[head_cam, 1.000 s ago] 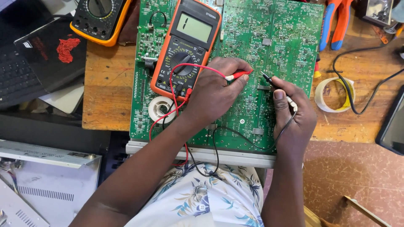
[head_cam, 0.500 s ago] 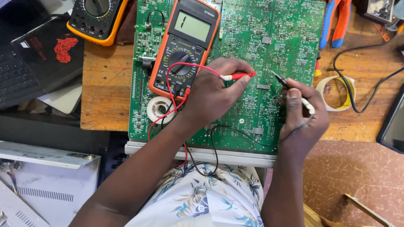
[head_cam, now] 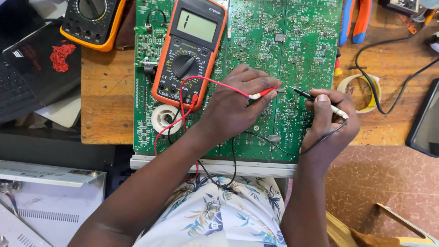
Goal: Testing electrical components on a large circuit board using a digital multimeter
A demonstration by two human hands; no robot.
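A large green circuit board [head_cam: 274, 55] is laid solder-side up across the wooden bench [head_cam: 107, 100], its near edge overhanging the bench's front edge on a pale metal rail [head_cam: 210, 165]. The red probe [head_cam: 263, 93] is pinched in the left hand [head_cam: 233, 107], fingers closed narrow around it, tip set down on the board near its middle. The black probe [head_cam: 315, 98] is gripped pen-style in the right hand [head_cam: 331, 121], also closed tight, tip touching the board just beside the red one. Red and black leads are trailed back to the orange multimeter [head_cam: 190, 50], which is rested on the board toward its far left part (display lit, reading left out).

A white tape roll [head_cam: 166, 119] is seen at the board's left edge. A second meter, yellow-cased [head_cam: 91, 20], is placed at the bench's far left corner, next to a dark laptop [head_cam: 32, 68]. At the right edge, a roll of tan tape [head_cam: 361, 91] and a black cable [head_cam: 393, 59] are found; orange-and-blue pliers [head_cam: 356, 18] are lying at the far edge. Below the bench, a grey metal chassis [head_cam: 45, 196] at left and reddish speckled floor [head_cam: 384, 183] at right are visible.
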